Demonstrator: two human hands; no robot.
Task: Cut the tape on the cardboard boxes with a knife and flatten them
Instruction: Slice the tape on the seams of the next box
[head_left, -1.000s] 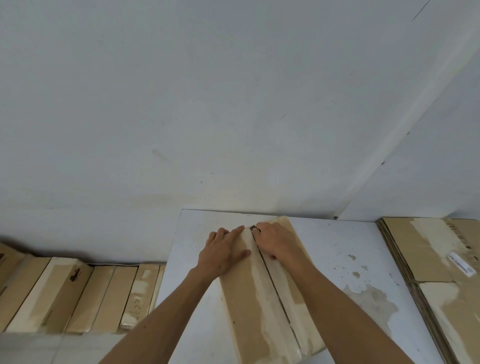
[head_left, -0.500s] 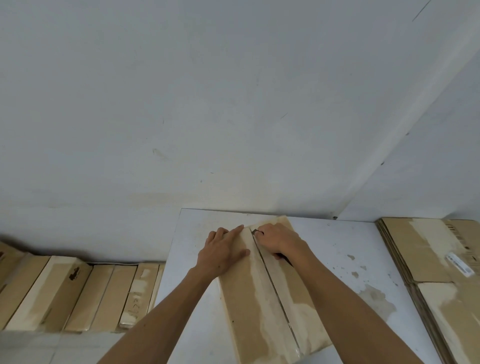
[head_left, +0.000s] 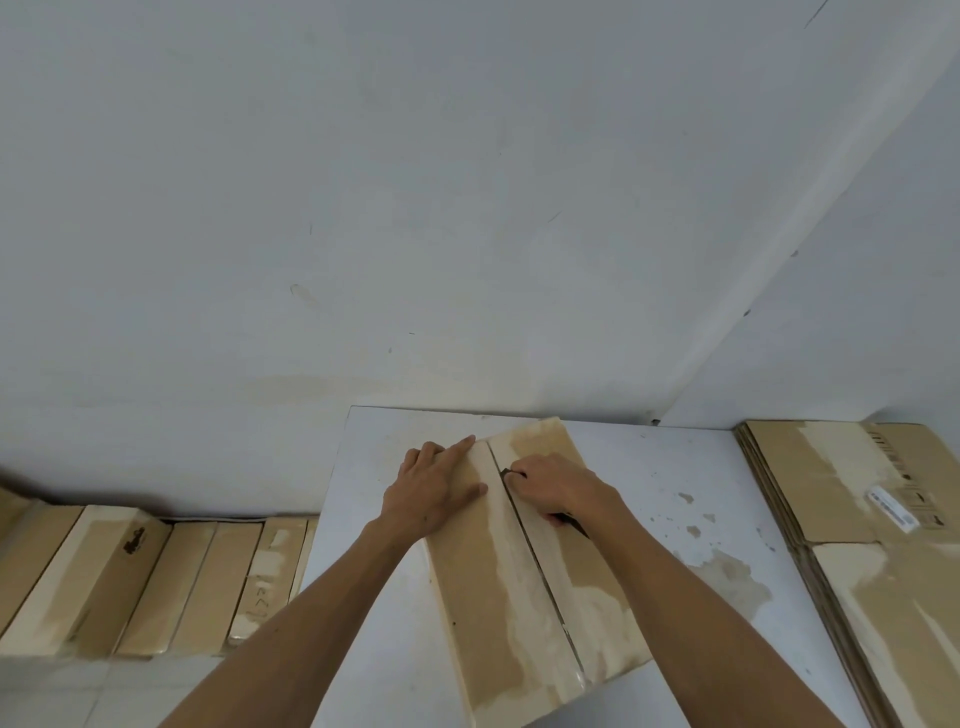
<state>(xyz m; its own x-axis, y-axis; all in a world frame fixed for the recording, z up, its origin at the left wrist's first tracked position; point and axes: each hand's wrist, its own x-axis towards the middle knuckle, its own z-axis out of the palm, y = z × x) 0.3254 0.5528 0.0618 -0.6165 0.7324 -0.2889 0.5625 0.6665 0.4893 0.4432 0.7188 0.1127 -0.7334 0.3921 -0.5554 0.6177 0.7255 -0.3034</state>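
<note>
Knife (head_left: 506, 472) gripped in right hand (head_left: 558, 486) fingers, blade at box (head_left: 514, 597) seam; left hand (head_left: 434, 488) fingers flat, pressing flap.

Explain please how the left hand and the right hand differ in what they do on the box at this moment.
The left hand lies flat with straight fingers, pressing the left flap of the cardboard box; the right hand is curled, gripping a knife. The left hand rests left of the center seam, while the right hand sits just right of it, blade tip at the seam. Both hands touch the same box, near its far end.
</note>
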